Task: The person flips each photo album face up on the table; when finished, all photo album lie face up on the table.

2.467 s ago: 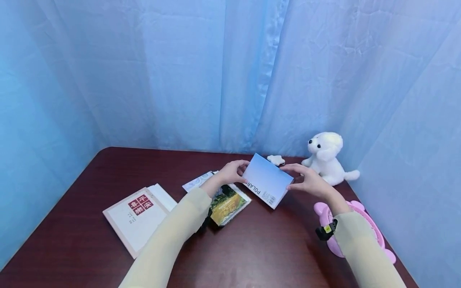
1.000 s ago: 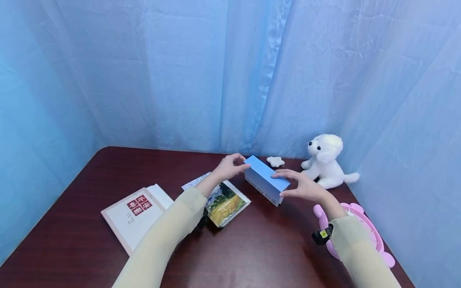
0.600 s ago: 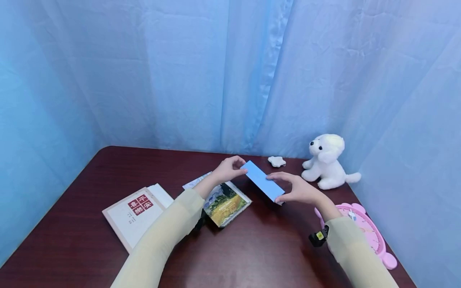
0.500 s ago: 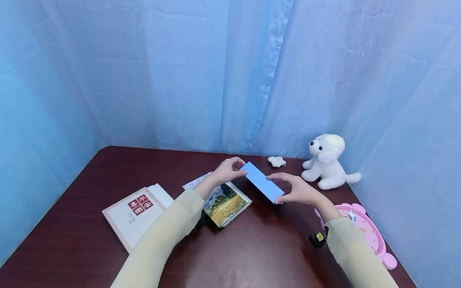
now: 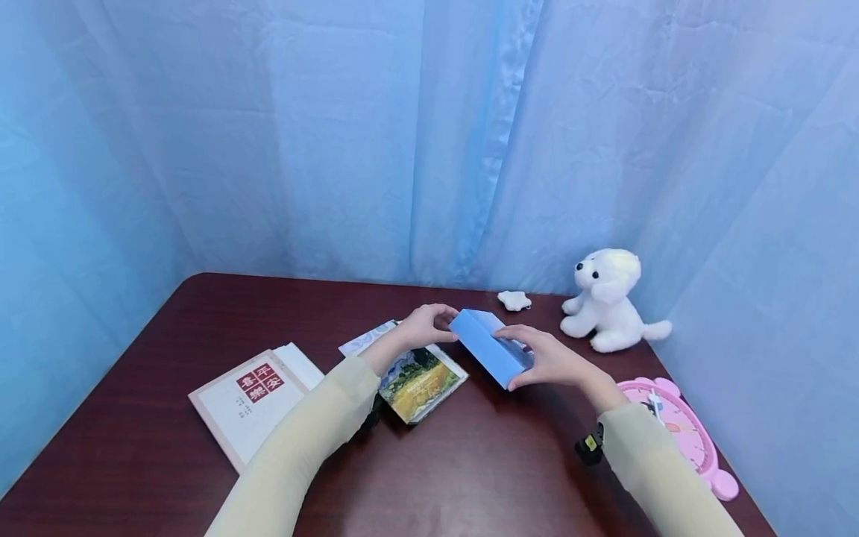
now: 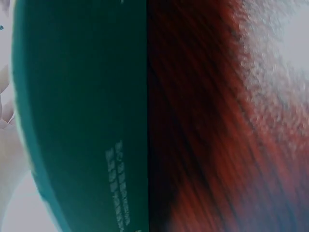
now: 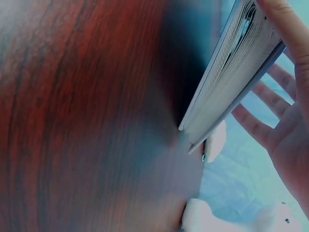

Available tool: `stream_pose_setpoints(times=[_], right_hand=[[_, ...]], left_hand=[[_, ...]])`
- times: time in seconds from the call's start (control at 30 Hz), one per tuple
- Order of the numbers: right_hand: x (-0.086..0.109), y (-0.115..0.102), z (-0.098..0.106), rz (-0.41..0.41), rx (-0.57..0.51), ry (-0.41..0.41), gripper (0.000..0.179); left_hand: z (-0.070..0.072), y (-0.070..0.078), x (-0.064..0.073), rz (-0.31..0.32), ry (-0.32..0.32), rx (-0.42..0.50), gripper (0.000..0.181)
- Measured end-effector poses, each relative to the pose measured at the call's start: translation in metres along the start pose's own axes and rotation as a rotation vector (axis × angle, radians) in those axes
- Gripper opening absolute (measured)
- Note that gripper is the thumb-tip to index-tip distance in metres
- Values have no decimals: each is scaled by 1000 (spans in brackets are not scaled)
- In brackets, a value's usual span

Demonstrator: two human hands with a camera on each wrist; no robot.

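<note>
A light-blue photo album (image 5: 483, 349) is tilted close over the table, its spine toward the head camera. At its left end my left hand (image 5: 417, 328) pinches it between thumb and fingers. My right hand (image 5: 553, 362) grips the other end, thumb at the near lower corner and fingers over the far cover. The right wrist view shows the album's page edges (image 7: 227, 87) between its two covers, the thumb lying across the top. Just left of the album lies a book with a painted landscape cover (image 5: 423, 384), under my left forearm.
A pale book with red characters (image 5: 248, 418) lies at the left. Behind the album sits a small white star-shaped object (image 5: 514, 300). A white plush dog (image 5: 607, 302) and a pink clock (image 5: 684, 432) stand on the right. A dark green surface (image 6: 87, 96) fills much of the left wrist view.
The photo album has turned from its lettered cover facing me to spine up, then tipped toward me so part of the other cover shows. Both hands moved slightly lower with it.
</note>
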State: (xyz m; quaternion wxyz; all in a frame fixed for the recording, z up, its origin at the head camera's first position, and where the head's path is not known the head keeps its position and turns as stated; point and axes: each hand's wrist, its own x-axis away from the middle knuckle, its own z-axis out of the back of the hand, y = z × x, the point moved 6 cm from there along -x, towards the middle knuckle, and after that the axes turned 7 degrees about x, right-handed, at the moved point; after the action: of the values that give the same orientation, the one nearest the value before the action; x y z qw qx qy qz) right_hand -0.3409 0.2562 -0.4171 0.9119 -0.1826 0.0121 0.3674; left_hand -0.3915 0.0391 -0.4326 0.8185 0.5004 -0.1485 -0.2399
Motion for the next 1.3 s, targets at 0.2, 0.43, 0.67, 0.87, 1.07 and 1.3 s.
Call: stream_pose_setpoints(times=[0.2, 0.43, 0.67, 0.87, 1.07, 1.3], right_hand=[[-4, 4, -8, -16, 38, -40, 93], [-4, 12, -15, -68, 47, -86, 95], [-6, 15, -17, -64, 48, -102, 94], [-3, 20, -22, -50, 63, -117, 93], [1, 24, -27, -39, 74, -116, 94], [1, 23, -27, -27, 62, -113, 93]], left_hand=[[-3, -3, 1, -16, -55, 9, 63], [-8, -7, 3, -36, -143, 23, 78], [-12, -16, 0, -22, -196, 0, 88], [-18, -21, -1, -7, -238, -26, 91], [-21, -21, 1, -22, -256, -54, 89], [-19, -21, 2, -33, -248, -62, 88]])
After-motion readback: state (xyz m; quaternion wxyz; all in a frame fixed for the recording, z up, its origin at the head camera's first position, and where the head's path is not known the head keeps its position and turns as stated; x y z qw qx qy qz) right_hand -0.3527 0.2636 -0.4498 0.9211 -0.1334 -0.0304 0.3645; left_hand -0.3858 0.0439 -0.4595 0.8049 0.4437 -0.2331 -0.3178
